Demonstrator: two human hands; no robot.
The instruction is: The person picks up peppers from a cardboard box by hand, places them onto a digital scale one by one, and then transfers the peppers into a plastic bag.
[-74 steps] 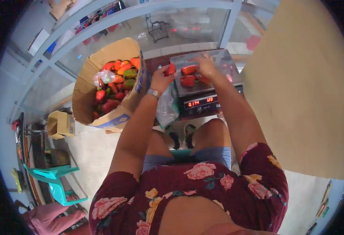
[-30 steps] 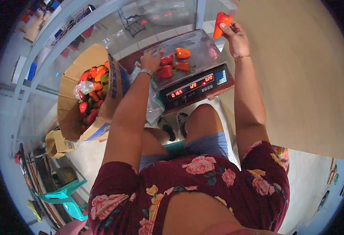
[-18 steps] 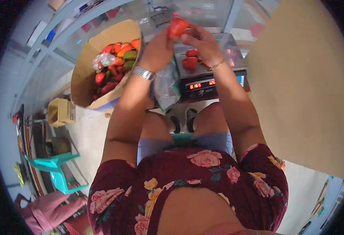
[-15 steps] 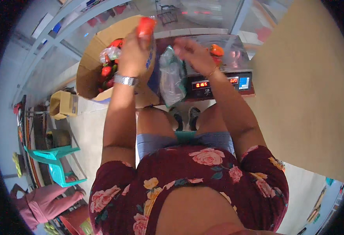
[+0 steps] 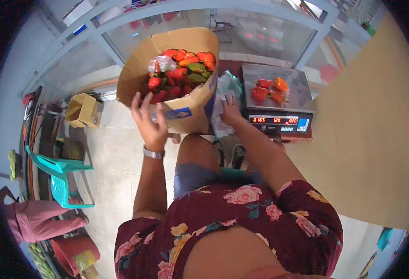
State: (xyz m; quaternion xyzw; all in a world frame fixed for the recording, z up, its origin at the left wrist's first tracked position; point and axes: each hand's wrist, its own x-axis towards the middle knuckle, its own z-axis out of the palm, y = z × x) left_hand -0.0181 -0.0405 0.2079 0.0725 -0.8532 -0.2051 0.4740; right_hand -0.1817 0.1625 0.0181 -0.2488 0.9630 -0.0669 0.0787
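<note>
Peppers (image 5: pixel 179 72) are heaped in a cardboard box (image 5: pixel 186 111); left hand (image 5: pixel 149 122) is spread open at its near wall. Clear plastic bag (image 5: pixel 223 100) is gripped by right hand (image 5: pixel 231 110) beside the scale (image 5: pixel 279 104).

The box (image 5: pixel 186 111) on the left is matt brown cardboard holding glossy peppers (image 5: pixel 179 72). The scale (image 5: pixel 276 100) on the right has a smooth metal tray; the bag (image 5: pixel 223 100) between is clear crinkled plastic.

Peppers (image 5: pixel 179 69) in box (image 5: pixel 186 114), scale (image 5: pixel 279 100) to its right, bag (image 5: pixel 223 100) between
</note>
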